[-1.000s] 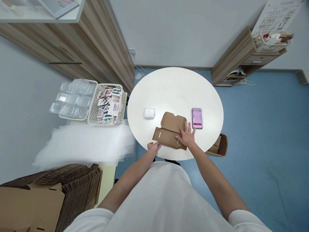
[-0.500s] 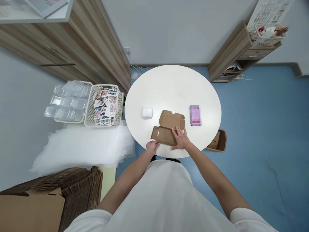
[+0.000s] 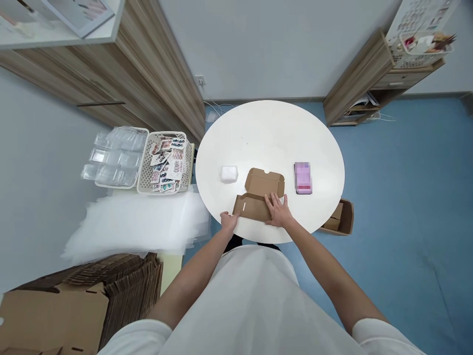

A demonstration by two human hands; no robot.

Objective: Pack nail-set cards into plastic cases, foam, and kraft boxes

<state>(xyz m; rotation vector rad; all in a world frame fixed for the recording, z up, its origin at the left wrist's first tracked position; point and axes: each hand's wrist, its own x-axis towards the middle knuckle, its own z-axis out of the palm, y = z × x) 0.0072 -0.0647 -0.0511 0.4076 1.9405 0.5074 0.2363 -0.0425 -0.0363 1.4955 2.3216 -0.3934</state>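
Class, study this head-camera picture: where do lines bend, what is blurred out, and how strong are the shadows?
Head view: fisheye distortion tilts the wooden cabinet outward; the pink card is pixelated; light on the round table is even, with only faint shadows by the left hand and right hand at the cardboard box.
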